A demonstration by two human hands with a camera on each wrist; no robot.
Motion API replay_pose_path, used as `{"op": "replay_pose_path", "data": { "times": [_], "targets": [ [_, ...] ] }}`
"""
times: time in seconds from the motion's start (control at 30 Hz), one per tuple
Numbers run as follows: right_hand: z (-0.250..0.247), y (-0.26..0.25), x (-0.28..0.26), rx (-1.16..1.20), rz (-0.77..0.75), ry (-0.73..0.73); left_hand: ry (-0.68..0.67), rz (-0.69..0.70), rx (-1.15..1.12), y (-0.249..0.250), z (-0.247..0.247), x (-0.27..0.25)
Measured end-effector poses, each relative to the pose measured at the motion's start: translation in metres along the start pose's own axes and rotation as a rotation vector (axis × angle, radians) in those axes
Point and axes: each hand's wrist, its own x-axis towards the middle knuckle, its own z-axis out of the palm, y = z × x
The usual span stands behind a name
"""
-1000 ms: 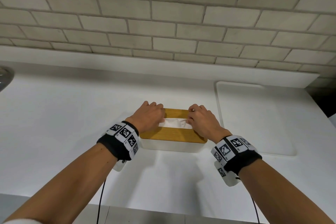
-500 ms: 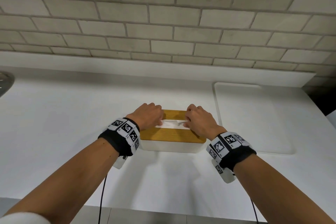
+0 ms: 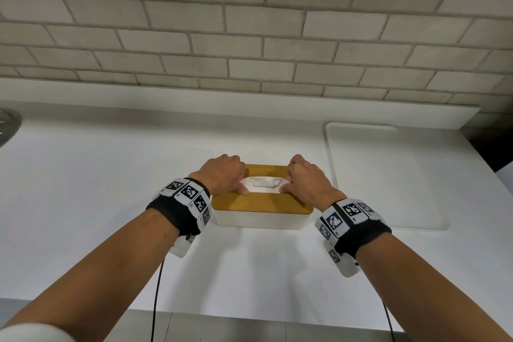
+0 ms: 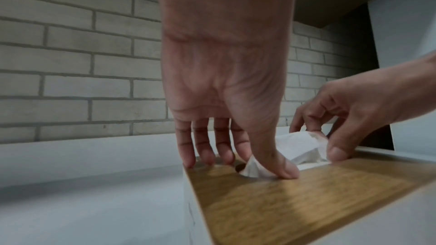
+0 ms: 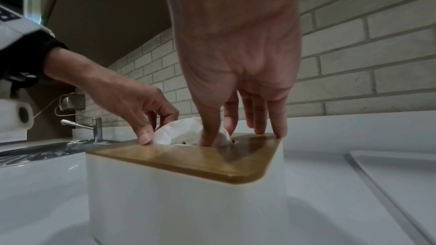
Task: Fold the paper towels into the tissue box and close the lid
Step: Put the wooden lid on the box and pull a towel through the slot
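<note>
A white tissue box (image 3: 261, 221) with a wooden lid (image 3: 261, 203) stands on the white counter, and the lid lies flat on the box. A white paper towel (image 3: 262, 184) bulges up out of the lid's slot. My left hand (image 3: 234, 179) pinches the towel's left end (image 4: 253, 169) between thumb and forefinger, while its other fingertips (image 4: 188, 161) rest on the lid's far edge. My right hand (image 3: 301, 179) pinches the towel's right end (image 5: 221, 135) the same way, with its remaining fingers (image 5: 278, 128) on the lid. The box's inside is hidden.
A brick wall runs behind the counter. A shallow white tray-like panel (image 3: 385, 175) lies to the right of the box. A steel sink (image 5: 35, 151), a faucet (image 5: 96, 129) and a paper roll (image 5: 16, 116) are to the left. The counter's front edge (image 3: 249, 318) is near my body.
Both hands have stayed at the lid's slot and drawn slightly apart. The towel between them now stands higher and more bunched than a second ago.
</note>
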Motion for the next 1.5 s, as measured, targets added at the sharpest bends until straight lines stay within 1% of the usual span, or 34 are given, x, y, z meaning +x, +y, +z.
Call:
{"op": "replay_pose_path", "data": {
  "times": [0.1, 0.23, 0.33, 0.4, 0.53, 0.6, 0.8, 1.0, 1.1, 1.17, 1.2, 1.23, 1.27, 1.3, 1.33, 1.37, 1.4, 1.43, 1.5],
  "targets": [
    [0.001, 0.001, 0.002, -0.033, -0.025, 0.016, 0.021, -0.024, -0.009, 0.003, -0.001, -0.002],
    [0.005, 0.004, 0.004, -0.033, -0.030, 0.027, 0.037, -0.011, 0.014, 0.008, -0.002, -0.003],
    [0.006, 0.008, 0.006, 0.009, -0.015, 0.009, 0.012, 0.005, -0.004, 0.007, -0.002, -0.002],
    [0.005, 0.008, 0.003, 0.044, -0.007, 0.006, 0.019, 0.009, -0.025, 0.005, -0.001, -0.002],
    [0.001, 0.007, -0.006, 0.118, -0.052, 0.038, 0.113, 0.023, -0.069, 0.000, 0.005, -0.010],
    [-0.002, 0.006, -0.009, 0.117, -0.075, 0.023, 0.167, 0.029, -0.082, -0.003, 0.011, -0.014],
    [-0.005, 0.009, -0.008, 0.212, -0.059, -0.011, 0.268, 0.070, -0.045, -0.009, 0.022, -0.017],
    [-0.002, 0.012, -0.007, 0.243, -0.046, -0.029, 0.313, 0.115, -0.043, -0.011, 0.026, -0.019],
    [0.000, 0.012, -0.010, 0.304, -0.014, -0.026, 0.293, 0.110, -0.067, -0.013, 0.029, -0.020],
    [0.000, 0.011, -0.017, 0.396, 0.057, 0.048, 0.318, 0.059, -0.195, -0.013, 0.031, -0.024],
    [-0.002, 0.011, -0.021, 0.421, 0.109, 0.082, 0.352, -0.007, -0.281, -0.013, 0.032, -0.026],
    [-0.003, 0.011, -0.025, 0.419, 0.165, 0.089, 0.366, -0.104, -0.344, -0.013, 0.032, -0.028],
    [-0.004, 0.012, -0.030, 0.400, 0.240, 0.057, 0.340, -0.224, -0.392, -0.014, 0.033, -0.029],
    [-0.003, 0.015, -0.032, 0.396, 0.312, 0.012, 0.267, -0.347, -0.435, -0.014, 0.032, -0.030],
    [-0.001, 0.018, -0.034, 0.440, 0.371, -0.034, 0.181, -0.433, -0.472, -0.014, 0.032, -0.029],
    [0.002, 0.021, -0.035, 0.513, 0.404, -0.057, 0.123, -0.477, -0.513, -0.013, 0.032, -0.029],
    [0.004, 0.024, -0.034, 0.579, 0.433, -0.053, 0.110, -0.485, -0.537, -0.012, 0.033, -0.027],
    [0.005, 0.025, -0.033, 0.611, 0.454, -0.045, 0.105, -0.477, -0.522, -0.011, 0.032, -0.026],
    [0.008, 0.026, -0.029, 0.600, 0.467, -0.036, 0.106, -0.463, -0.444, -0.010, 0.030, -0.025]
  ]
}}
